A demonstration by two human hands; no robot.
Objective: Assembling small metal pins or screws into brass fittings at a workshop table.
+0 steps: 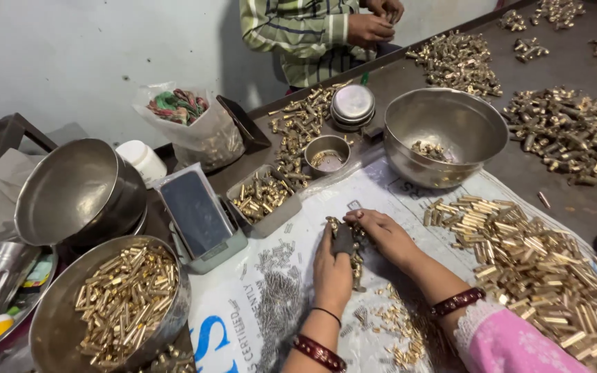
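Observation:
My left hand (331, 273) is closed around a small dark tool (344, 240) and some small brass parts (332, 224), resting on the white printed sheet (243, 324). Touching the same cluster from the right is my right hand (385, 233), fingertips pinching a brass piece at the tool's top. A heap of brass tubes (526, 262) lies just right of my right forearm. Small grey pins (278, 304) and loose brass bits (399, 331) lie under and between my wrists.
A steel bowl of brass tubes (115, 300) stands at the near left beside a digital scale (198, 217). A big steel bowl (447, 135), small cup (327, 153) and tray of parts (264, 200) lie beyond. Brass piles (575, 135) cover the dark table; another person (312, 34) works across.

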